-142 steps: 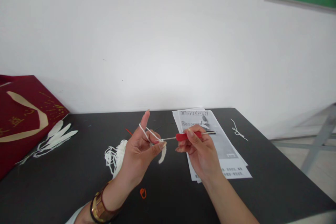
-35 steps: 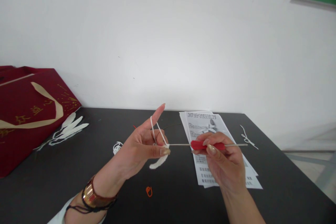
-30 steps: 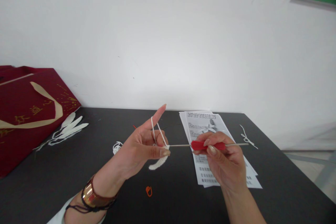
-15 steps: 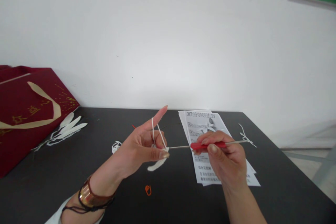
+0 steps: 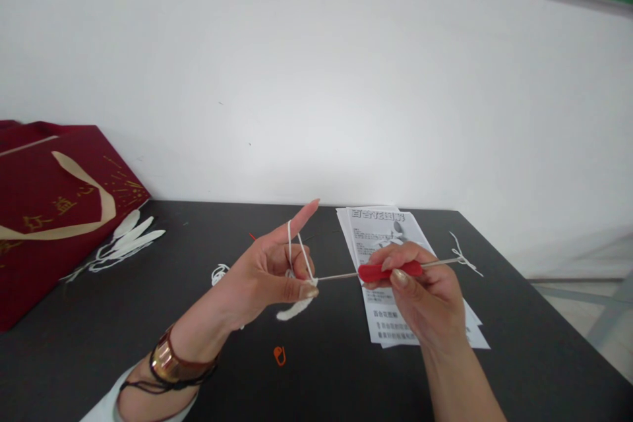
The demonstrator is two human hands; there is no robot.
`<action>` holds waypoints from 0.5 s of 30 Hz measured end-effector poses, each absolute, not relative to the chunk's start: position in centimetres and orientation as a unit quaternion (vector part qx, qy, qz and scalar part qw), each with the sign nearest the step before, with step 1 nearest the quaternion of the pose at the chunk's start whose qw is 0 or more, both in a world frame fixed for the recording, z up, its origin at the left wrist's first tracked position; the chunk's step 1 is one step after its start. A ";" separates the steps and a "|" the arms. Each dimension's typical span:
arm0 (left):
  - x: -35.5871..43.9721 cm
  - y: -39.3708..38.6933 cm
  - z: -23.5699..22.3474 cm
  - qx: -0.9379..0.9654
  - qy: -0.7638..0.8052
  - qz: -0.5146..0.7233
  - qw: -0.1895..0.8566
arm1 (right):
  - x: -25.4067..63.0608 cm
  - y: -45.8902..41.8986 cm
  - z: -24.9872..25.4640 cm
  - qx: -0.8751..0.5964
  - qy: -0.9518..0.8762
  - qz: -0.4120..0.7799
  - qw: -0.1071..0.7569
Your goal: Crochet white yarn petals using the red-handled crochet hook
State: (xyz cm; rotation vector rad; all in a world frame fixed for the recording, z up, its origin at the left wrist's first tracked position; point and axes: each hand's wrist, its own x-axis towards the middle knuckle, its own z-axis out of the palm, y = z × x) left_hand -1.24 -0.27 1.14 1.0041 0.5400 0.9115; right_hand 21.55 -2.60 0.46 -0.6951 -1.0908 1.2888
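Observation:
My left hand [image 5: 267, 277] is closed in a pinch on a small white crocheted piece [image 5: 295, 307], with white yarn [image 5: 289, 245] looped over its raised forefinger. My right hand [image 5: 424, 300] grips a crochet hook [image 5: 388, 271] by its red handle. The metal tip of the hook points left and meets the white piece at my left thumb. Both hands hover above the black table [image 5: 99, 336].
Printed instruction sheets [image 5: 380, 231] lie under my right hand. A loose yarn scrap [image 5: 462, 254] sits far right, an orange stitch marker [image 5: 279, 355] near the front, a yarn pile [image 5: 220, 275] behind my left hand. White crocheted petals [image 5: 128, 241] lie by a red gift bag [image 5: 44, 204] at left.
The hook's rear end has tilted up slightly and my right hand has shifted a little. The left hand keeps the same pinch. Since 4.7 s ago the view has shifted.

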 end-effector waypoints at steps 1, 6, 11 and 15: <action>-1.3 -0.3 1.1 0.458 0.246 0.414 0.747 | 21.5 -2.6 0.5 -0.302 -0.473 0.558 0.612; -1.3 -0.4 1.1 0.461 0.247 0.405 0.750 | 21.6 -2.5 0.4 -0.297 -0.483 0.548 0.616; -1.4 -0.4 1.1 0.461 0.240 0.404 0.753 | 21.8 -2.3 0.1 -0.282 -0.506 0.539 0.611; -1.5 -0.4 1.0 0.458 0.241 0.407 0.753 | 21.6 -2.5 0.4 -0.303 -0.482 0.546 0.614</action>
